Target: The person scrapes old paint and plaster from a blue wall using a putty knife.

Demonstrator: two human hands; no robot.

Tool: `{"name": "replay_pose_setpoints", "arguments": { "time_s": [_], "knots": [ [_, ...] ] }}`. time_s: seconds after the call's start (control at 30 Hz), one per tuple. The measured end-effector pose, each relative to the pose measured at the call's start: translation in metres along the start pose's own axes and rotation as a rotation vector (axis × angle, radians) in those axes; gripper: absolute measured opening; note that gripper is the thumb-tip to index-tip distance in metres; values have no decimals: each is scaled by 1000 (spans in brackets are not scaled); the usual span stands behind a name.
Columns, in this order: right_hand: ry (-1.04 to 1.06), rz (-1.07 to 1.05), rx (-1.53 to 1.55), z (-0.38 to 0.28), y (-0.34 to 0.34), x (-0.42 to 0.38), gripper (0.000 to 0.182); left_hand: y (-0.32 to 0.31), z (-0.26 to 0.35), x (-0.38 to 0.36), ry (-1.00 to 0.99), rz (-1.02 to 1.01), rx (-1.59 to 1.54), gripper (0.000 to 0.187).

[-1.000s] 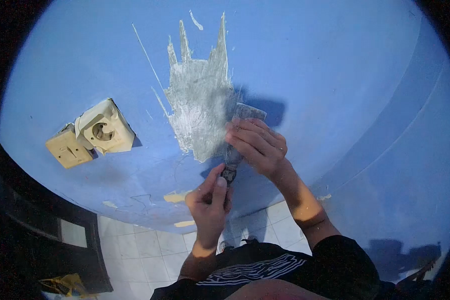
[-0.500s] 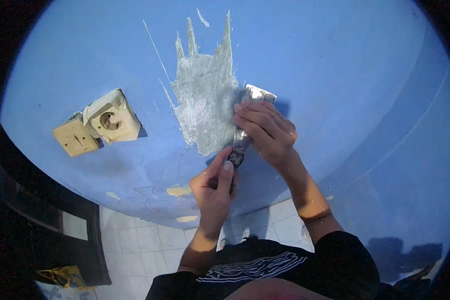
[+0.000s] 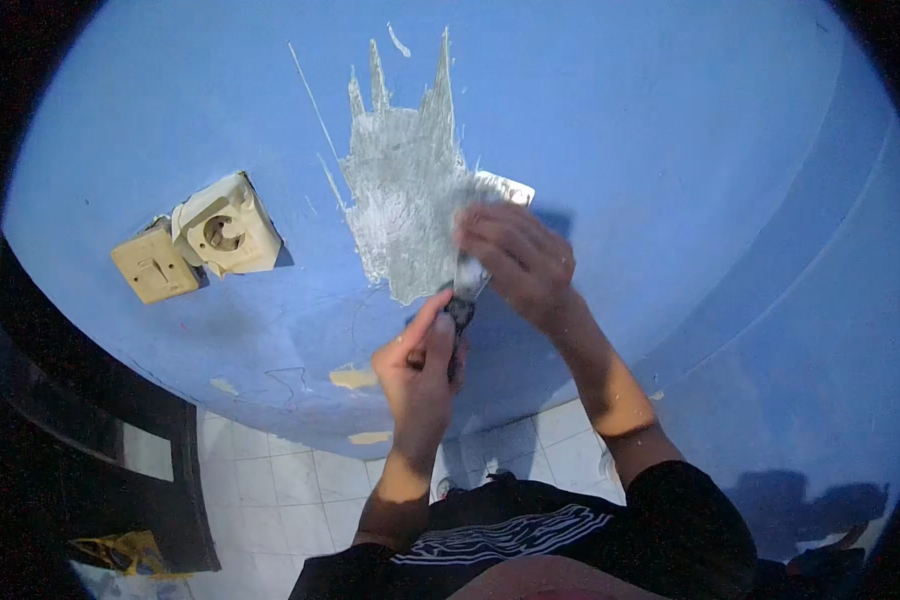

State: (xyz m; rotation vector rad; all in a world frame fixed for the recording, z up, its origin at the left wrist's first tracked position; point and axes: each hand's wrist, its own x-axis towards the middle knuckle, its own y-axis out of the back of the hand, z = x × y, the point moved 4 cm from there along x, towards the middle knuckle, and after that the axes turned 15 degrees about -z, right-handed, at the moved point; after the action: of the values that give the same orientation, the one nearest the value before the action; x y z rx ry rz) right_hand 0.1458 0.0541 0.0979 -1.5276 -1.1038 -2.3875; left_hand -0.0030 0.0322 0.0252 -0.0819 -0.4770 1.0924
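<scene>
My left hand (image 3: 417,372) is wrapped around the dark handle of a putty knife (image 3: 507,188), thumb along the handle. The knife's wide metal blade points up the blue wall (image 3: 650,190), at the right edge of a grey-white patch (image 3: 400,200) of smeared filler. Across the blade lies my right hand (image 3: 528,262), its fingers bent together over the metal and slightly blurred. They hide the middle of the blade; its bright top corner shows above them. The patch has ragged spikes at its top.
Left of the patch, a power socket (image 3: 232,232) and a switch (image 3: 154,265) hang tilted on the wall. Below are chipped paint spots (image 3: 353,377) and a white tiled floor (image 3: 295,480). A dark frame (image 3: 185,440) stands at lower left, near a yellow wrapper (image 3: 120,552).
Both hands and the putty knife have shifted a little to the left, towards the patch. The right hand is now blurred, and the grip looks the same.
</scene>
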Motion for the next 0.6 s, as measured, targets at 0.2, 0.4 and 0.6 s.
{"name": "replay_pose_setpoints", "arguments": {
  "time_s": [0.2, 0.4, 0.6],
  "knots": [
    [-16, 2, -39, -2, 1, 2, 16, -2, 0, -1, -18, 0, 20, 27],
    [-31, 58, -82, 1, 6, 9, 12, -5, 11, 10, -35, 9, 47, 27],
    [-19, -15, -75, 0, 1, 2, 13, -1, 3, 4, -21, -9, 52, 26]
  ]
}}
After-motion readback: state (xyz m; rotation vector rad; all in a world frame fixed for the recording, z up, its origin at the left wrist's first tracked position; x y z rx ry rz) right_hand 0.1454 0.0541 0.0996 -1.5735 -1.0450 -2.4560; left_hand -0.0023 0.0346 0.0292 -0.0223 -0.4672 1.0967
